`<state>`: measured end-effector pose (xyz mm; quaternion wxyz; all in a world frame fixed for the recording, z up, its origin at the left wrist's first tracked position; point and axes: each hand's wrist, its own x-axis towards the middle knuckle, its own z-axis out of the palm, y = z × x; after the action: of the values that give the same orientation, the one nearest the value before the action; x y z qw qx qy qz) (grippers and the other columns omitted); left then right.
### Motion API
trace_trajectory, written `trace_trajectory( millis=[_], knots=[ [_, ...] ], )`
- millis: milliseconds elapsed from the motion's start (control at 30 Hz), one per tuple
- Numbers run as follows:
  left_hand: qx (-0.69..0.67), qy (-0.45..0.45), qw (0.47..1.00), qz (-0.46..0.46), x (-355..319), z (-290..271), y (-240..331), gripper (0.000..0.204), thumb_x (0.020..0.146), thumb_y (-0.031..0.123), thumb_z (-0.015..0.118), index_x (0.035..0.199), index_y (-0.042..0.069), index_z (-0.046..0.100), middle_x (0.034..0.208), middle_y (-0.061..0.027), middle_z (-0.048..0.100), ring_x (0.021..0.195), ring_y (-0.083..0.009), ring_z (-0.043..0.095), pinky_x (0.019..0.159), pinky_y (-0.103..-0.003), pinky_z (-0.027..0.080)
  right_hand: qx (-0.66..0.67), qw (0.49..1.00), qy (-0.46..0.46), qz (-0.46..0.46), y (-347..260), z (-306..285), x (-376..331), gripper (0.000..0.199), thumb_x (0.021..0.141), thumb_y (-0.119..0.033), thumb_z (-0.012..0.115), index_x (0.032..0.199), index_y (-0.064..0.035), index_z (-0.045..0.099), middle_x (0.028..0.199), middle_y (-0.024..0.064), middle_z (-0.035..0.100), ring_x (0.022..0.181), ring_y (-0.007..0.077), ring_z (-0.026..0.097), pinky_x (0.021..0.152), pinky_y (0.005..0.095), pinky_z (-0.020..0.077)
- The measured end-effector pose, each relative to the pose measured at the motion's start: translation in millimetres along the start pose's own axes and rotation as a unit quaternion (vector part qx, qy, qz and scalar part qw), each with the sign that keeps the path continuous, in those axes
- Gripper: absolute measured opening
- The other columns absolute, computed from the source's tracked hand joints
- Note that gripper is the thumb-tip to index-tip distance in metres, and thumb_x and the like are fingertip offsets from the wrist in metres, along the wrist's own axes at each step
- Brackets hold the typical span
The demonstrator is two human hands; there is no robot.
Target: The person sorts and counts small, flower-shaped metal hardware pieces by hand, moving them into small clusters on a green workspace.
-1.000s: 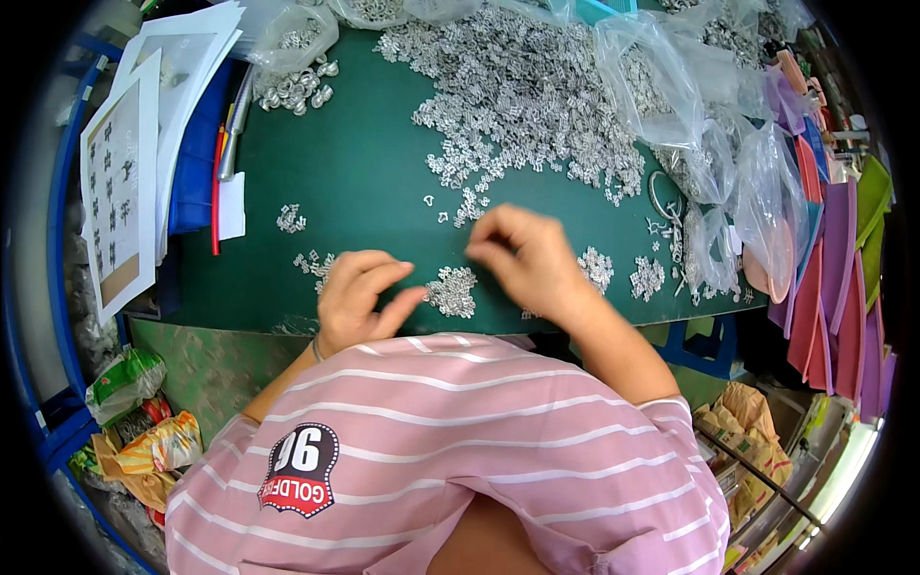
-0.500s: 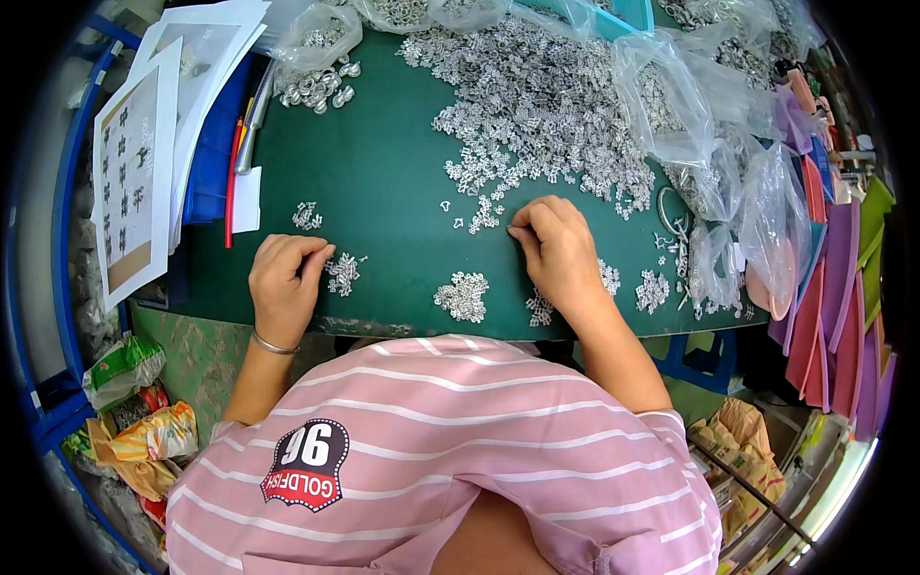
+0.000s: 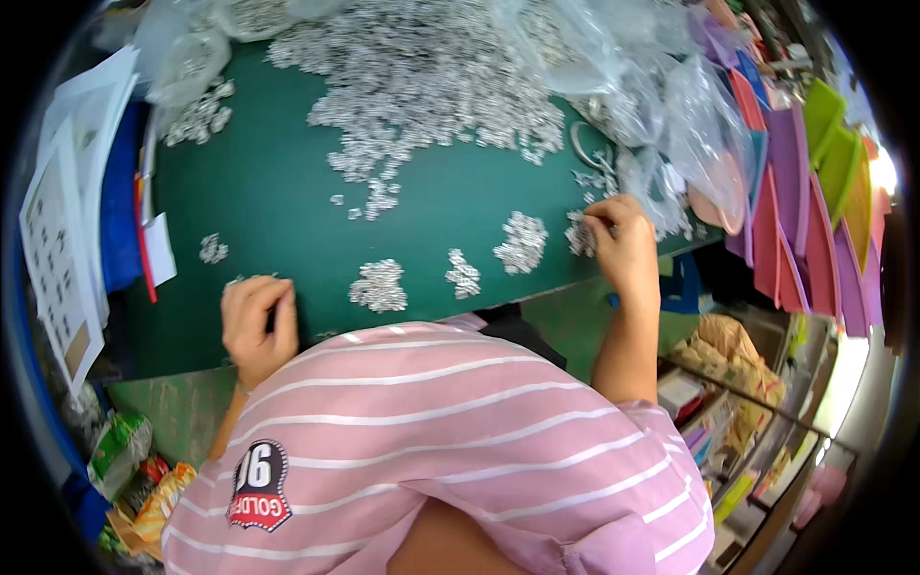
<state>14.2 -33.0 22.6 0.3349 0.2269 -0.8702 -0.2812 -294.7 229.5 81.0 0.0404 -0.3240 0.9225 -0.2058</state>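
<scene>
A green table (image 3: 278, 182) carries a large heap of small silver parts (image 3: 422, 86) at the back and several little piles near the front edge (image 3: 380, 286). My left hand (image 3: 254, 321) rests curled at the front left edge, over a small pile that it mostly hides. My right hand (image 3: 621, 244) lies at the right, fingers bent down on a small pile of silver parts (image 3: 580, 233). Whether either hand pinches any parts cannot be made out. My pink striped shirt (image 3: 450, 441) fills the lower middle.
Clear plastic bags (image 3: 671, 105) with parts lie at the back right. Coloured flat trays (image 3: 805, 211) stand along the right side. Printed paper sheets (image 3: 67, 249) and a blue folder (image 3: 120, 211) lie at the left. Snack packets (image 3: 134, 479) sit below the table's left corner.
Both hands have moved apart: my left hand slid down to the front left edge, my right hand went right to the pile near the bags. The view has shifted.
</scene>
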Motion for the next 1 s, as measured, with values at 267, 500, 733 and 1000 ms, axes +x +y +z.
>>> trace_trajectory(
  millis=[267, 500, 733, 1000],
  knots=[
    [-0.033, 0.002, 0.999, 0.036, 2.7, 24.1, 15.2, 0.022, 0.067, -0.005, 0.074, 0.086, 0.006, 0.070, 0.082, -0.0056, 0.067, 0.071, -0.0234, 0.059, 0.070, -0.035, 0.042, 0.134, 0.904, -0.072, -0.399, -120.9, 94.2, 28.2, 0.028, 0.074, 0.004, 0.063, 0.101, -0.0016, 0.068, 0.111, 0.0132, 0.065, 0.108, 0.0342, 0.059, 0.096, 0.0439, 0.0462],
    [-0.031, 0.027, 0.999, 0.036, -2.2, 23.5, 15.6, 0.022, 0.067, -0.005, 0.073, 0.085, 0.006, 0.069, 0.080, -0.0053, 0.066, 0.069, -0.0225, 0.058, 0.070, -0.035, 0.041, 0.192, 0.950, -0.037, -0.245, -90.7, 76.7, 48.5, 0.022, 0.077, 0.009, 0.063, 0.095, -0.0015, 0.068, 0.097, 0.0147, 0.065, 0.092, 0.0340, 0.063, 0.080, 0.0404, 0.0519],
    [-0.046, 0.022, 0.998, 0.048, -1.2, 24.5, 13.1, 0.022, 0.067, -0.005, 0.072, 0.086, 0.006, 0.069, 0.080, -0.0060, 0.066, 0.068, -0.0228, 0.058, 0.069, -0.036, 0.042, 0.128, 0.938, -0.037, -0.319, -102.1, 90.7, 41.7, 0.019, 0.076, -0.002, 0.073, 0.095, -0.0040, 0.070, 0.086, 0.0092, 0.061, 0.082, 0.0302, 0.059, 0.073, 0.0402, 0.0488],
    [-0.047, 0.029, 0.998, 0.041, -4.9, 25.0, 13.7, 0.022, 0.067, -0.006, 0.072, 0.086, 0.005, 0.069, 0.080, -0.0066, 0.065, 0.069, -0.0238, 0.058, 0.069, -0.035, 0.043, 0.193, 0.956, -0.046, -0.216, -87.7, 78.2, 51.1, 0.015, 0.076, 0.005, 0.070, 0.090, -0.0014, 0.068, 0.085, 0.0112, 0.062, 0.082, 0.0323, 0.062, 0.074, 0.0414, 0.0503]
  ],
)
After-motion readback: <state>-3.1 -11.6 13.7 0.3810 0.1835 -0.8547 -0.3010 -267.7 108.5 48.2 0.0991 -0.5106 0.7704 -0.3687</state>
